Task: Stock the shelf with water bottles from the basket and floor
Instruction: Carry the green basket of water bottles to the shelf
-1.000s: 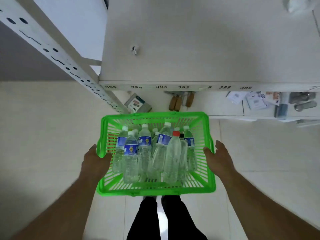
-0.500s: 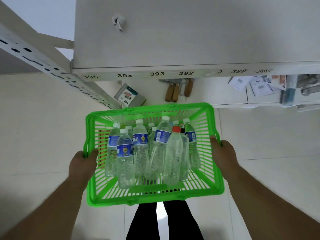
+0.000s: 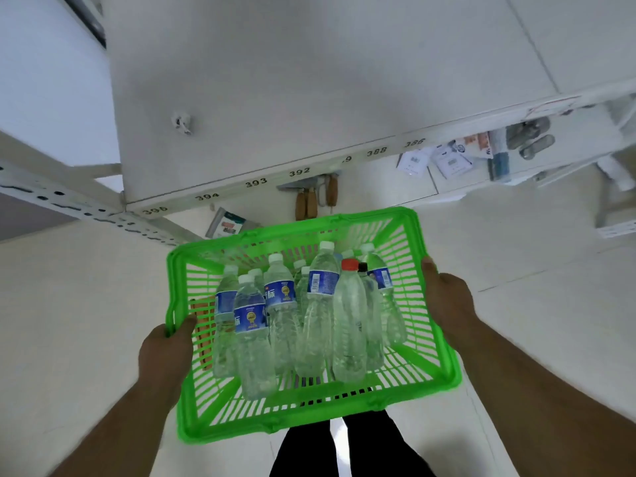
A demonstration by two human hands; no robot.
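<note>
Stocking not yet begun, judging by the load. Green basket [image 3: 309, 413] held off the floor, in front of the body, just short of the white shelf [image 3: 309, 98]. Left grip [image 3: 165, 356] wrapped over the basket's left rim, fingers curled round the plastic edge. Right grip [image 3: 447, 304] clamped on the right rim likewise, thumb on top of the edge. Basket tilted a little, left side nearer the camera and lower in the picture.

Inside: a crowd of clear water bottles [image 3: 285, 321], most standing or leaning against each other, several with blue labels and white caps. One red-capped bottle [image 3: 349, 321] without a blue label near the right of the cluster, a dark-capped one just beside it. Exact count hard to tell, since some hide behind others.

Top board of the shelf bare apart from a small crumpled white scrap [image 3: 181, 122]; numbered tags along its front edge. No bottle anywhere on that board. Lower tier partly visible beneath, holding wooden-handled tools [image 3: 311, 201], a small box and some packets, again no bottles.

Left to do, by this reading: setting the basket down or resting it, then moving every bottle up onto the shelf. No loose bottles visible on the floor [image 3: 69, 304] in this view, so that part cannot be judged
</note>
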